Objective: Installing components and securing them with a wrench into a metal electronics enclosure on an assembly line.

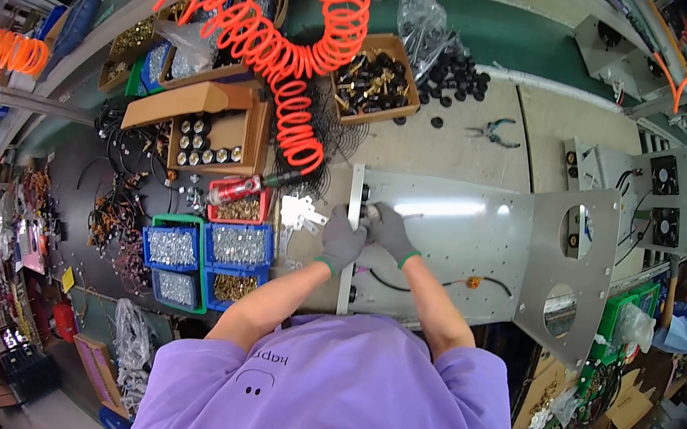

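A grey metal chassis (462, 244) lies on the bench in front of me, its narrow upright flange (344, 280) at the left end. My left hand (343, 242), in a grey glove with a green cuff, is closed at the outer side of this flange. Just inside the flange, my right hand (393, 235), gloved alike, has its fingers bent together around a small part. The gloves mostly hide that part. A short black cable (403, 289) with an orange piece (473, 282) lies on the chassis near my right forearm.
Left of my hands are white plastic pieces (301, 214), a red power screwdriver (235, 190) and blue bins of screws (240, 244). A carton of black-and-brass fittings (376, 79), loose black caps (459, 77) and pliers (495, 132) lie beyond. An orange coiled hose (296, 111) hangs overhead.
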Demonstrator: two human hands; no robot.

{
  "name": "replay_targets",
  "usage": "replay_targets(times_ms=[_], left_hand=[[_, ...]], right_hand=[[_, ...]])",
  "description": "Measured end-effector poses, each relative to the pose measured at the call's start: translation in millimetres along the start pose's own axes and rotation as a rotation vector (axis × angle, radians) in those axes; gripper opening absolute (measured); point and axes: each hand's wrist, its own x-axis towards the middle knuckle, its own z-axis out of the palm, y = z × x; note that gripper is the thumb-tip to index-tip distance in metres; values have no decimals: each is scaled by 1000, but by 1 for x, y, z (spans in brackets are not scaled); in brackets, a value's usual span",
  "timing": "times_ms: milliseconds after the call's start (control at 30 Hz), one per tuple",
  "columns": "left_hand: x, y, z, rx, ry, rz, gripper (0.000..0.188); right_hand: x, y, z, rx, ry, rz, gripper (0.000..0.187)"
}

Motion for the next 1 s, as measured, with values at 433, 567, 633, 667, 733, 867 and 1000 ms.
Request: replay_targets(times_ms=[433,567,633,667,733,867,1000], left_hand=[[11,-23,19,-7,-15,-6,50],[15,-34,14,-37,38,167,58],[5,-10,8,16,55,135,60],[7,-11,11,-2,52,169,61],[14,-20,14,-71,-12,164,62],[13,-22,15,-148,-67,120,59],[-22,28,2,-239,-66,37,59]], right_hand=[[-2,-40,-14,-348,-128,129,33],[12,-42,-9,-266,-200,239,35],[16,-29,-2,-152,-58,281,41],[14,-28,-7,-103,-88,317,41],[-7,-31,-11,-96,49,313,43],[-93,-40,-51,-45,244,121,39],[-232,-18,-126,-118,430,285,29]])
